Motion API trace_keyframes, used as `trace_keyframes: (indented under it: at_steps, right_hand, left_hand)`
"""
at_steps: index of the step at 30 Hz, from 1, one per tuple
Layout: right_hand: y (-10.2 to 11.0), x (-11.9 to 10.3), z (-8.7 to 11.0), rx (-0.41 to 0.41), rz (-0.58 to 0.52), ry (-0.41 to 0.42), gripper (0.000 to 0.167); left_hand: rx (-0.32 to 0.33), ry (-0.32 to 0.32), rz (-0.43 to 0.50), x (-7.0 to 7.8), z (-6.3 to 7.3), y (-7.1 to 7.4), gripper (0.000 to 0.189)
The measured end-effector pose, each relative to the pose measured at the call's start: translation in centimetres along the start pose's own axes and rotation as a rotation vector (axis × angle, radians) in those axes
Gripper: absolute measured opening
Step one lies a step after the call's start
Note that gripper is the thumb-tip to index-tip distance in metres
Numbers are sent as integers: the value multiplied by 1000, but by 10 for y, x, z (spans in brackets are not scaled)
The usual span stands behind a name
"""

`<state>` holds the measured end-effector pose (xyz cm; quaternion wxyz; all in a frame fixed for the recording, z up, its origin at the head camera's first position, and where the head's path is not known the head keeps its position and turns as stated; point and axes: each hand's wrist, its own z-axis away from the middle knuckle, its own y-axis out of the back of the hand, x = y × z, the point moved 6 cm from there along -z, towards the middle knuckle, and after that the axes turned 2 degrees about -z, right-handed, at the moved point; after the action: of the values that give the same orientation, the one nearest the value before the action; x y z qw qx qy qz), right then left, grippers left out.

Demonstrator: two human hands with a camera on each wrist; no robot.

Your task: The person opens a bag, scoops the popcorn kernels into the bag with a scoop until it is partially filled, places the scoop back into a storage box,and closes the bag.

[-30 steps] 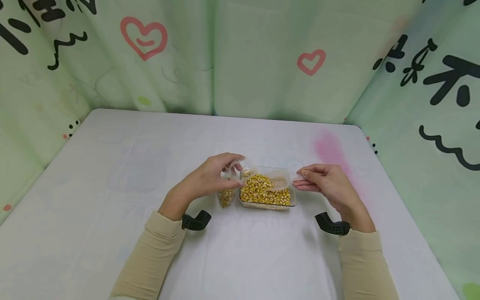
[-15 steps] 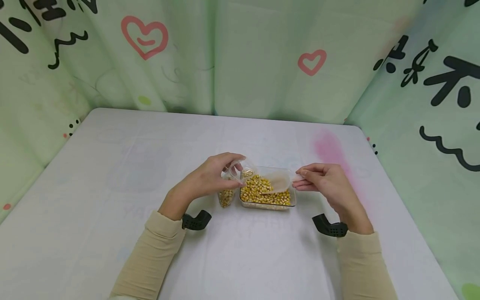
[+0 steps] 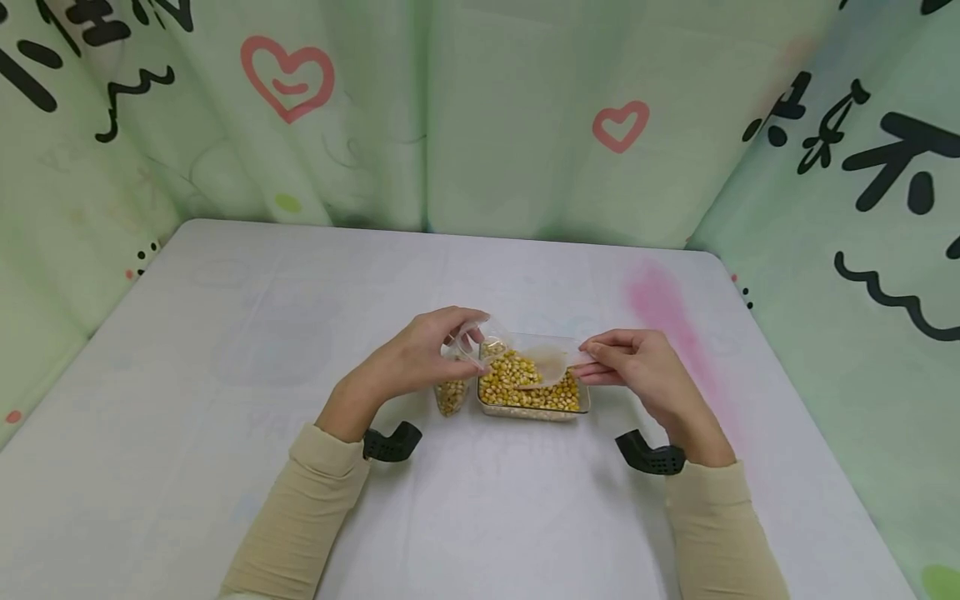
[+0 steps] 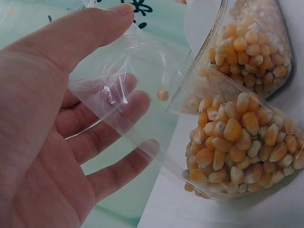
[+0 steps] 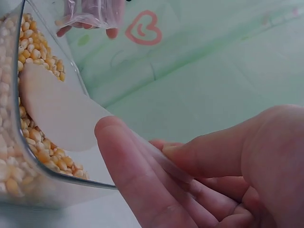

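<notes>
My left hand (image 3: pixel 435 350) grips the mouth of a clear plastic bag (image 4: pixel 232 142), thumb on one side and fingers on the other, holding it spread. Corn kernels fill the bag's lower part, which hangs beside the left end of a glass container (image 3: pixel 534 408). Loose yellow corn kernels (image 3: pixel 510 375) lie inside that container. With thumb and fingers my right hand (image 3: pixel 648 371) pinches the handle of a whitish translucent scoop (image 5: pixel 59 107). The scoop's bowl is down among the kernels, its front edge partly hidden by them.
A white cloth covers the table (image 3: pixel 300 317), with a pink patch (image 3: pixel 663 300) toward the back right. Green printed curtains (image 3: pixel 510 167) stand along the back and sides. Each wrist carries a black camera mount (image 3: pixel 393 442).
My right hand has moved a little to the left, pushing the scoop further left into the kernels. The left hand and the bag stay in place.
</notes>
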<state>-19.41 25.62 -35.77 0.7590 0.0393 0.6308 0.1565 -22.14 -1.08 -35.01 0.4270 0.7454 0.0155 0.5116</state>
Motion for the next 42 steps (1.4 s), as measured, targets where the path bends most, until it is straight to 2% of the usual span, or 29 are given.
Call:
trace_keyframes:
  at_steps: [6, 15, 29, 42]
  right_hand:
    - [3, -5, 5, -18, -9, 17, 36]
    - [-7, -3, 0, -9, 46, -13, 32]
    - [-9, 0, -3, -25, 10, 0, 32]
    - [-1, 12, -7, -78, -137, -9, 41]
  left_hand:
    - [3, -10, -1, -1, 0, 0, 66]
    - [3, -8, -4, -2, -1, 0, 65]
    - [-2, -15, 12, -2, -1, -1, 66]
    - [4, -12, 1, -3, -1, 1, 65]
